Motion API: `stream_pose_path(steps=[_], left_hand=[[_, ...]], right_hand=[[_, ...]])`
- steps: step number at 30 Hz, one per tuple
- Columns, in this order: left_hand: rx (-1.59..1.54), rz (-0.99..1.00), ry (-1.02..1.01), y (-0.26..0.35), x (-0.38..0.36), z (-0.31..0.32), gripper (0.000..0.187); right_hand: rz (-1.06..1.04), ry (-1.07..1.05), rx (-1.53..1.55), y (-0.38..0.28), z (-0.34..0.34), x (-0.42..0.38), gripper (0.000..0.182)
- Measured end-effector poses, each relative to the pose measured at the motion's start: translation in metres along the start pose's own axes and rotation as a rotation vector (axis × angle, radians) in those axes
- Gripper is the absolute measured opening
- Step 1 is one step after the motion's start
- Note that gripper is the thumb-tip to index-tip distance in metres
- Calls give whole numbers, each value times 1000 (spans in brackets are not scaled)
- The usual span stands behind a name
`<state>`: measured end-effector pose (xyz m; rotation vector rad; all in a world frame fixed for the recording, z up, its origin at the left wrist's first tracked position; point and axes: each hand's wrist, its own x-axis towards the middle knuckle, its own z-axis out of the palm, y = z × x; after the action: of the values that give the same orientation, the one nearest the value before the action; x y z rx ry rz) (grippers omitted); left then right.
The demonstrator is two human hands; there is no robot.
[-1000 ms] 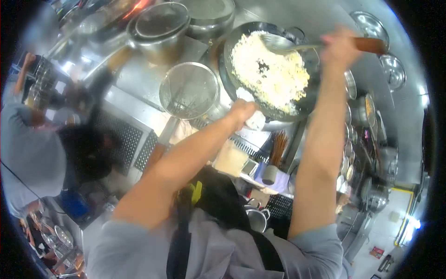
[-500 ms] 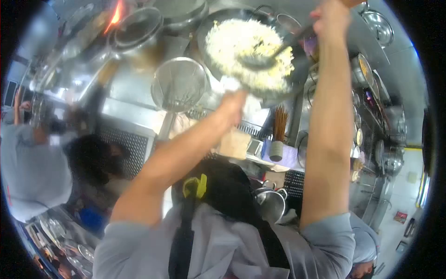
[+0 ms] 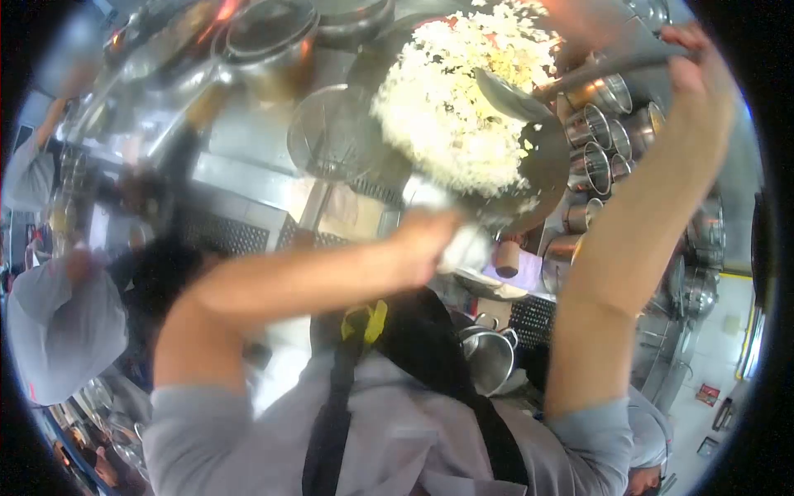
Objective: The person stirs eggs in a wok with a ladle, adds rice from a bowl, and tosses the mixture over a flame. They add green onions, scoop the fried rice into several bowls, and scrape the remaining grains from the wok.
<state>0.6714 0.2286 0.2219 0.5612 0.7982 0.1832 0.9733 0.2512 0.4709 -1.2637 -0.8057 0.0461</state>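
Head view. Wok (image 3: 542,178): dark, tilted, at upper centre, its bowl heaped with fried rice (image 3: 459,107), pale with yellow flecks, the mound standing high above the rim. Left hand (image 3: 430,240): just below the wok, fingers closed around a white cloth (image 3: 463,244) wrapped at the wok's handle; blurred. Right hand (image 3: 691,62): to the right of the wok and above its rim, fist closed on the handle of a metal ladle (image 3: 513,93), whose bowl lies against the right side of the rice. Wire strainer (image 3: 331,136): just left of the wok, resting on the steel counter (image 3: 240,174). Steel pot (image 3: 269,37): further left of the wok and higher. Steel canisters (image 3: 600,136): a cluster just right of the wok. Another person's grey sleeve (image 3: 62,322): well left of the wok, low.
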Motion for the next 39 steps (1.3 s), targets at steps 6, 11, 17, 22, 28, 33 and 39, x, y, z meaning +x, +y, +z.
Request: stream_pose_path(steps=[6,11,17,22,28,33,39], left_hand=[[161,323,101,-33,123,-21,16],[33,-12,25,-6,22,-9,17],[-52,232,-21,-23,115,-12,23],[126,111,45,-11,16,-19,23],[-67,85,-75,10,88,4,21],[75,141,29,-17,66,-29,22],[66,306,150,21,165,-4,27]], right_hand=[[-56,333,80,86,86,-65,17],[-266,-103,-377,14,-20,20,52],[175,388,66,68,93,-79,48],[-43,41,-86,-9,20,-13,45],[49,205,11,71,67,-60,19],[289,-81,233,49,26,-29,21],[-77,31,95,3,53,-8,13]])
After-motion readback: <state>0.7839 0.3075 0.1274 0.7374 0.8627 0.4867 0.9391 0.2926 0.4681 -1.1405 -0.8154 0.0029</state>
